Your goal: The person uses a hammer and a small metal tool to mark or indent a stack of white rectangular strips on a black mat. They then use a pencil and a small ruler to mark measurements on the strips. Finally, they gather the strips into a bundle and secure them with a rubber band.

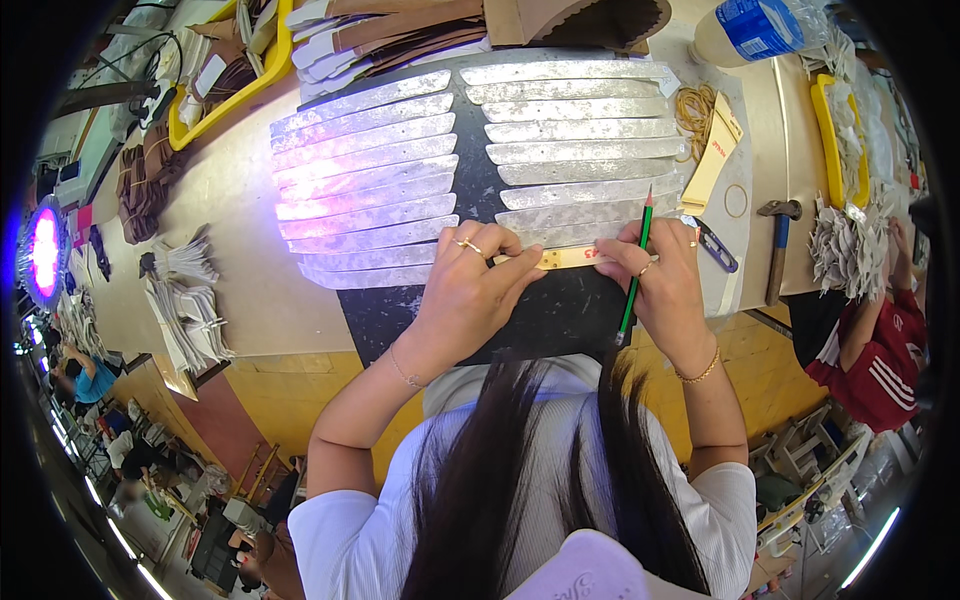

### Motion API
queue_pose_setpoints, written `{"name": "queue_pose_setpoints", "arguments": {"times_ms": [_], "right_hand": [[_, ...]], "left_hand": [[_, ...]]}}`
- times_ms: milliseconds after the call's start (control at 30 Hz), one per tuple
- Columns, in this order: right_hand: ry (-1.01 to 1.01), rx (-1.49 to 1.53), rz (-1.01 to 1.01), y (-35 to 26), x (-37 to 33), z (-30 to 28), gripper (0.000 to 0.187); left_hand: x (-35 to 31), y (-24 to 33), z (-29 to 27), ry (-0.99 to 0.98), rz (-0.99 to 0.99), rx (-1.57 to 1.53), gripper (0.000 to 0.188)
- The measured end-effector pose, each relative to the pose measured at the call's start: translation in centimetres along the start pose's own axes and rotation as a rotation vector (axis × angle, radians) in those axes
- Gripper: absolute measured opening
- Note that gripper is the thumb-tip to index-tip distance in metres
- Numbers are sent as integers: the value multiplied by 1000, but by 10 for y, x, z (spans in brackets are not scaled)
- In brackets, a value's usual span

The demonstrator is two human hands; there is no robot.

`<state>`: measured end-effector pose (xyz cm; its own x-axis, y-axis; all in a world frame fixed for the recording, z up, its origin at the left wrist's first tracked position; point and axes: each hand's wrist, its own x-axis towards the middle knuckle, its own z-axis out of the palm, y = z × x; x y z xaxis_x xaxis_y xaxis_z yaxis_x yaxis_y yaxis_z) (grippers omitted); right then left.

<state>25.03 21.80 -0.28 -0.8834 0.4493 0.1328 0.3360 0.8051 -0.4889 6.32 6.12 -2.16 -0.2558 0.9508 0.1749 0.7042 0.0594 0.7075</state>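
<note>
My left hand (470, 285) pinches the left end of a narrow cream strip template (570, 258) with small dark holes. My right hand (668, 285) presses on its right end, and a green pencil (632, 290) is held in the same hand, point facing away from me. The template lies over the nearest of the right-hand silvery strips (580, 217). Another column of silvery strips (375, 210) fans out to the left. Both columns rest on a black mat (475, 325), and my fingers partly hide the template's ends.
Right of the strips are rubber bands (695, 115), cream templates (712, 155), a cutter (717, 246) and a hammer (777, 250). A bottle (750, 35) lies at the back right. Bundled pale pieces (185, 305) and a yellow tray (283, 60) occupy the left. A co-worker (880, 340) sits at right.
</note>
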Motion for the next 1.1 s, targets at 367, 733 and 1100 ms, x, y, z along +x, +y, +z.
{"name": "queue_pose_setpoints", "arguments": {"times_ms": [367, 733, 1100], "right_hand": [[11, 12, -11, 0, -1, 1, 28], [58, 313, 68, -24, -12, -11, 44], [79, 403, -40, -31, -12, 12, 18]], "left_hand": [[0, 2, 2, 23, -18, -4, 22], [-1, 3, 6, 38, -42, 6, 20], [-2, 0, 7, 38, -33, -5, 22]]}}
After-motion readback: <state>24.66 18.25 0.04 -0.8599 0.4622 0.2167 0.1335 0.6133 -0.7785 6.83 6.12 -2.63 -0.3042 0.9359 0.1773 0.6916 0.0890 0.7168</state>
